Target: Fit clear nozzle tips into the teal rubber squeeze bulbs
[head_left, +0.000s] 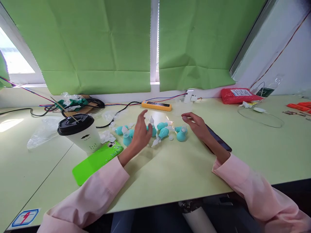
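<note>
My left hand [141, 132] hovers over a cluster of small turquoise bulb-shaped pieces, its fingers apart and nothing seen in it. Part of the cluster is hidden behind it. To the right, my right hand [197, 125] is held with its fingers stretched out, also without anything visible in it. Nearest to it is an upright turquoise bulb [181, 135] with a clear neck. Between the hands a turquoise bulb [163, 133] lies on its side, close to a white pointed tip [156, 142]. A small white disc [171, 138] rests beside them.
On the left, a lidded paper cup [87, 139] stands against a bright green phone case [97, 161]. A dark phone [218, 139] lies under my right forearm. Behind are a yellow power strip [156, 105], black cables [97, 103] and a red package [239, 95].
</note>
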